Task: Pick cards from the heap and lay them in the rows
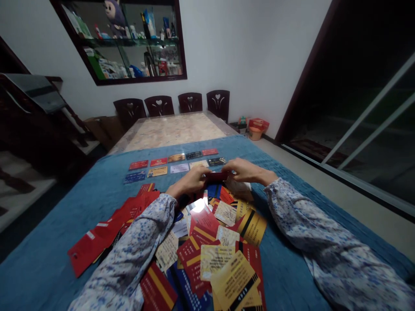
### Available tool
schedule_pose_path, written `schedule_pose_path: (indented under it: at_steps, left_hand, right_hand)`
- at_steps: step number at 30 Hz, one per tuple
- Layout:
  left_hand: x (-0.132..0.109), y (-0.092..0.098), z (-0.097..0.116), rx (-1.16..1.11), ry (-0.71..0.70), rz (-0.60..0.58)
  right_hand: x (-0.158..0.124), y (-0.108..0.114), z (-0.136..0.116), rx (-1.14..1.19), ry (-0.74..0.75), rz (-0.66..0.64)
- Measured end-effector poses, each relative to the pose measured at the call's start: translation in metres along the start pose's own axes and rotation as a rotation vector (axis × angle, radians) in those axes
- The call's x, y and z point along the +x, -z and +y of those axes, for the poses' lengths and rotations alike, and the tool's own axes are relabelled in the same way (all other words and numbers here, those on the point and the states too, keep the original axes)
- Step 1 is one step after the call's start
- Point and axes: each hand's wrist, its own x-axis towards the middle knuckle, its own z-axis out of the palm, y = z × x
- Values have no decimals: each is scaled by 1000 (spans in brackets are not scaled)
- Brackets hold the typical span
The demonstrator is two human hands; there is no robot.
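Note:
My left hand [193,178] and my right hand [241,169] pinch a dark red card [216,176] between them, one at each end. It is held low, above the far edge of a loose pile of plastic cards [204,220] in red, gold, cream and blue. Just beyond my fingers lie two rows of cards. A black card [216,161] is nearest my right hand, and a cream card [199,164] is partly behind my left. Left of my forearm, red cards or sleeves [118,216] lie overlapped in a slanting heap.
A blue cloth [81,194] covers the near part of the table, and a marbled top [175,127] shows beyond it. Several dark chairs [158,106] stand at the far end. A shelf niche [136,39] is set in the wall, and a sliding door [366,112] is on the right.

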Motion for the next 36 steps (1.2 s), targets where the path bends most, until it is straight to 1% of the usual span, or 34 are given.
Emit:
schedule_pose_path:
  at_steps: [7, 13, 20, 24, 29, 32, 36]
  left_hand:
    - [-1, 0, -2, -77, -10, -2]
    - [-1, -5, -7, -50, -24, 62]
    - [0, -7, -2, -37, -13, 116]
    - [1, -6, 0, -80, 2, 167]
    - [0, -3, -2, -92, 72, 226]
    - [0, -3, -3, -70, 103, 257]
    - [-1, -4, -4, -94, 92, 274]
  right_hand:
    - [0, -4, 2, 45, -64, 36]
    - [3, -9, 1, -26, -96, 68]
    - [4, -12, -1, -52, -97, 82]
    - [7, -17, -2, -53, -103, 87]
    - [10, -25, -3, -97, -31, 192]
    - [9, -28, -6, -186, -41, 223]
    - [9, -31, -6, -285, -39, 268]
